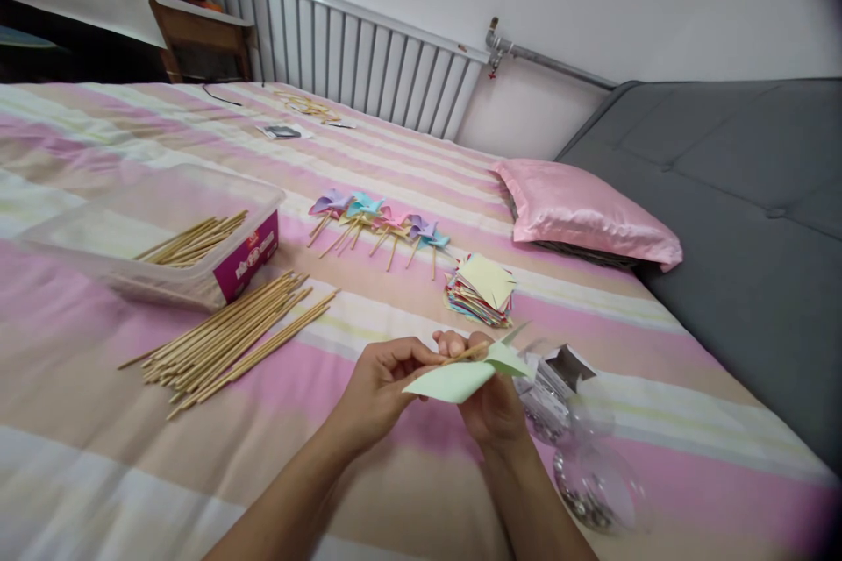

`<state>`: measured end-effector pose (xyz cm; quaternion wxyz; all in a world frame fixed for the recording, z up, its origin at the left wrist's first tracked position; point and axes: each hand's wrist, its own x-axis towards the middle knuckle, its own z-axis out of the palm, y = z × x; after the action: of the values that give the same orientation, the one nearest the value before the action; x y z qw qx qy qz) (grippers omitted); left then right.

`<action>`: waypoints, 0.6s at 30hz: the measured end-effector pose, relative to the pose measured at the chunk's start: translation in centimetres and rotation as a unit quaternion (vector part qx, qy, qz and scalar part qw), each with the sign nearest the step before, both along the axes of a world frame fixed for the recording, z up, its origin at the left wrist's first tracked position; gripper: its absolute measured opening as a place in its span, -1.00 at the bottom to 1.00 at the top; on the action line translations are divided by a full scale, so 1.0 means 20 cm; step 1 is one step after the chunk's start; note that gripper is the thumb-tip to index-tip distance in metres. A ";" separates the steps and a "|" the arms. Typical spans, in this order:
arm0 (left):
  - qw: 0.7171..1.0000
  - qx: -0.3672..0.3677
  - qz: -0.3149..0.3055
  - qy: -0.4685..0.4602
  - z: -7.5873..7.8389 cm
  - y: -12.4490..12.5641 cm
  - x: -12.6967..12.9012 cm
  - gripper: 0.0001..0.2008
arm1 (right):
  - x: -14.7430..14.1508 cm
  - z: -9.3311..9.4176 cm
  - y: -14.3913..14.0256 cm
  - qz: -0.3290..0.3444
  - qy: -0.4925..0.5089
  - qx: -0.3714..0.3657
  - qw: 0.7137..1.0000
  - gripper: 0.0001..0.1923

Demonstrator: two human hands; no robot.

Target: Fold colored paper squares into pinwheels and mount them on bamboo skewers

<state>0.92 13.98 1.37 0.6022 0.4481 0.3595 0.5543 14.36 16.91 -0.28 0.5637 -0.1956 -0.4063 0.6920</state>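
Note:
Between my two hands is a pale green paper pinwheel (pixel 453 380), with a short length of thin wooden stick (pixel 466 354) showing against it. My left hand (pixel 381 381) is closed, thumb and fingers pinching the stick and the paper's left side. Closed behind the paper, my right hand (pixel 493 412) grips the pinwheel from the other side; some of its fingers are hidden. Just beyond lies a stack of slit paper squares (pixel 488 280), pale yellow on top. Right of my right hand are a small open box (pixel 556 386) and a clear round container (pixel 595 486) holding small metal pieces.
Several finished pinwheels (pixel 395 217) lie in a row farther off. Wooden sticks (pixel 230 337) are piled at left, beside a clear plastic bin (pixel 197 285) with more sticks. A pink pillow (pixel 585 210) rests by the grey headboard (pixel 737 193). A radiator (pixel 355 44) lines the wall.

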 end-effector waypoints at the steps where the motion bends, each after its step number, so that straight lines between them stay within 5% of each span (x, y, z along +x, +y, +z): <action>1: 1.000 0.000 0.003 -0.001 0.00 0.00 0.00 -0.94 | 0.00 0.00 0.00 -0.005 -0.007 0.000 1.000 -0.74; 18: 1.000 0.008 0.015 0.003 0.02 0.00 0.01 -0.92 | 0.00 0.01 0.00 -0.008 0.002 0.005 1.000 -0.73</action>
<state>1.11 13.95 1.83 0.5891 0.4490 0.3640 0.5647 14.34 16.90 -0.02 0.5712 -0.1949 -0.4067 0.6858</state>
